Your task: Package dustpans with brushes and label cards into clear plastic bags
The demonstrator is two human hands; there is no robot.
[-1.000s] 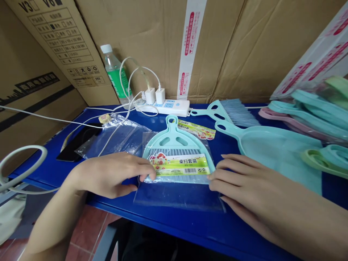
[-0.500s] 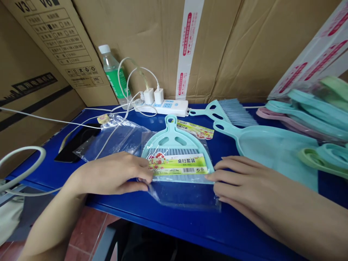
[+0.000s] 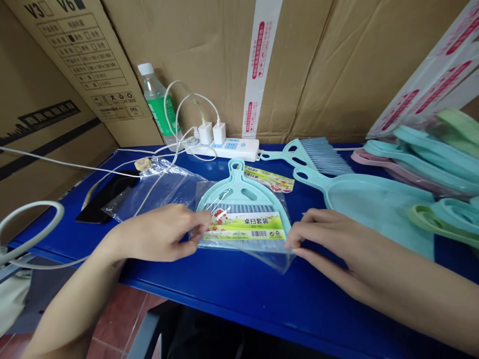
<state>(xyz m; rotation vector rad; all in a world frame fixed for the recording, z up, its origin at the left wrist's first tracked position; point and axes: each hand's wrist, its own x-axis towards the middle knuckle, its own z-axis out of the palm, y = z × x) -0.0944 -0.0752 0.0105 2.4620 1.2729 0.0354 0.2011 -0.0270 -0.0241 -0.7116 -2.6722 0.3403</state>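
Observation:
A light-blue dustpan (image 3: pixel 235 182) and its small brush (image 3: pixel 239 208) lie nested in a clear plastic bag (image 3: pixel 275 260) on the blue table, handles pointing away from me. Over the bristles sits a green and white printed card (image 3: pixel 243 232). My left hand (image 3: pixel 159 233) is closed at the bag's left edge, thumb and fingers pinched there. At the lower right corner, my right hand (image 3: pixel 329 239) pinches the plastic between thumb and fingers. The bag's loose mouth end lies along the dustpan's near edge, skewed toward the right.
An unwrapped brush (image 3: pixel 322 155) and dustpan (image 3: pixel 377 199) lie to the right, beside bagged sets (image 3: pixel 430 149). Behind are a power strip (image 3: pixel 239 148) with cables, a bottle (image 3: pixel 160 109) and cardboard boxes (image 3: pixel 209 50). An empty plastic bag (image 3: pixel 160 187) and black phone-like slab (image 3: pixel 101 202) lie left.
The bag's loose mouth end, spread flat toward me before, is now drawn in near the dustpan's edge. My right hand's fingers went from spread out to a pinch; my left hand moved slightly up.

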